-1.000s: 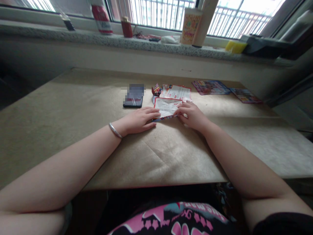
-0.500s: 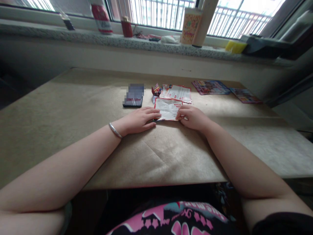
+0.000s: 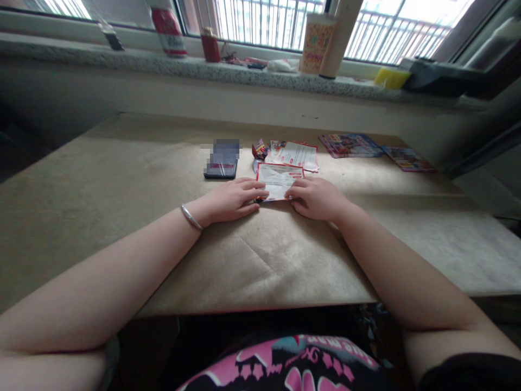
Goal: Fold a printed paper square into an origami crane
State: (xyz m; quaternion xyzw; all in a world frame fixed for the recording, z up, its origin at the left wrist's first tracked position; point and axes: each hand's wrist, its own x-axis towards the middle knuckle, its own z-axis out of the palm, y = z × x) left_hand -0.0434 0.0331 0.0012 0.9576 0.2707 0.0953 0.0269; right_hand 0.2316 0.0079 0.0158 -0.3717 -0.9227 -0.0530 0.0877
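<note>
A creased white paper sheet (image 3: 278,179) with a red border and printed text lies flat on the table, between my two hands. My left hand (image 3: 233,201), with a silver bangle at the wrist, rests palm down with its fingers stretched over the sheet's left edge. From the other side, my right hand (image 3: 319,199) lies over the lower right part of the sheet, fingers extended onto it and thumb near the bottom edge. Just beyond the sheet are another red-bordered printed sheet (image 3: 299,155) and a crumpled colourful wrapper (image 3: 259,150).
A dark phone (image 3: 222,169) lies left of the papers on the beige-covered table (image 3: 122,184). Colourful printed leaflets (image 3: 352,145) sit at the back right, another leaflet (image 3: 408,159) beside them. Along the windowsill (image 3: 244,70) stand a can (image 3: 170,32), a patterned cup (image 3: 316,46) and a yellow object (image 3: 391,78).
My right hand has slid slightly left across the sheet, and its fingers have gone from a pinch at the right edge to lying on the paper. My left hand stays in place.
</note>
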